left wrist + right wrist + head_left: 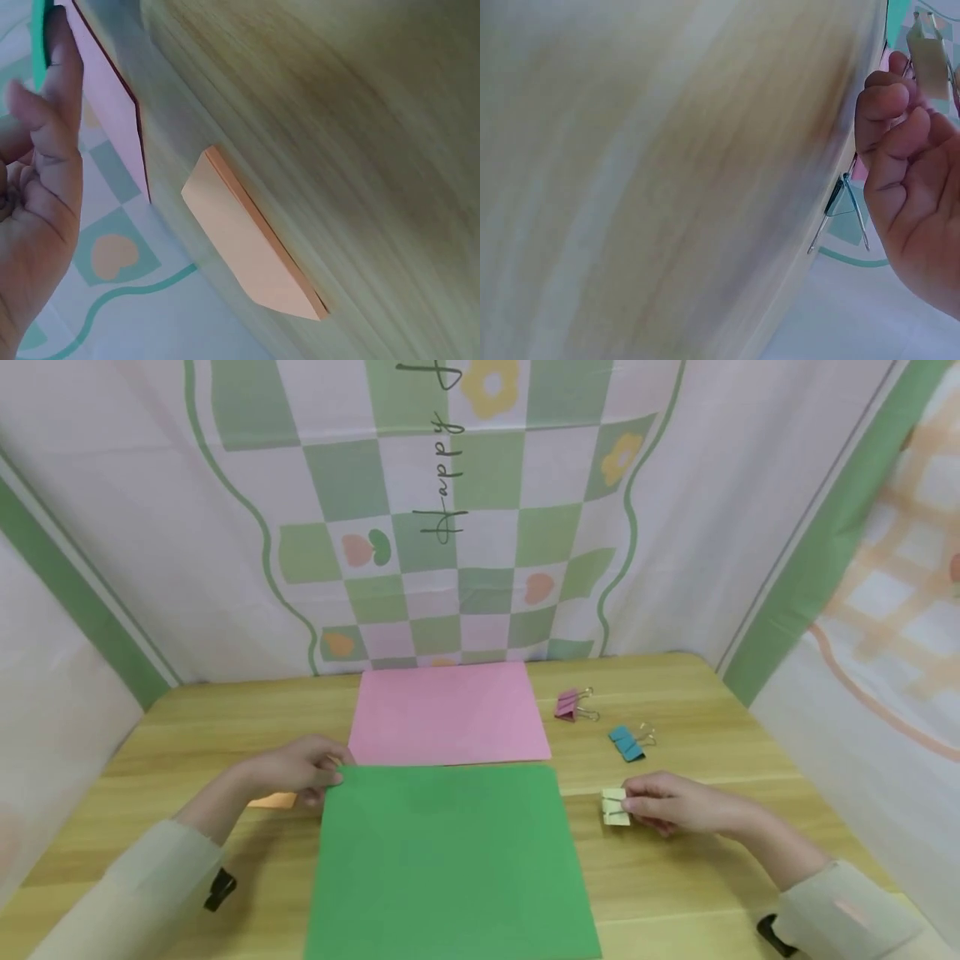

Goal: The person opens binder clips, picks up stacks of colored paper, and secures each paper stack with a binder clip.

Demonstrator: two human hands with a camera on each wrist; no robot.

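Green card, a broad flat sheet [450, 860], is pinched at its far left corner by the left hand [296, 768], the thumb laid on top; most of the sheet is spread to the right of that grip and nearer the person. Just beyond the sheet's far edge, to the right of the same grip, a pink sheet [450, 714] is seen on the wooden table [675, 902]. By the left wrist, an orange pad [247, 247] is partly hidden in the head view. A pale yellow binder clip [616, 807] is held between the thumb and fingers of the right hand [671, 803], beside the green edge but apart from it. Just beyond that grip, a blue binder clip [626, 743] is placed, with a pink binder clip [567, 705] farther off and to its left.
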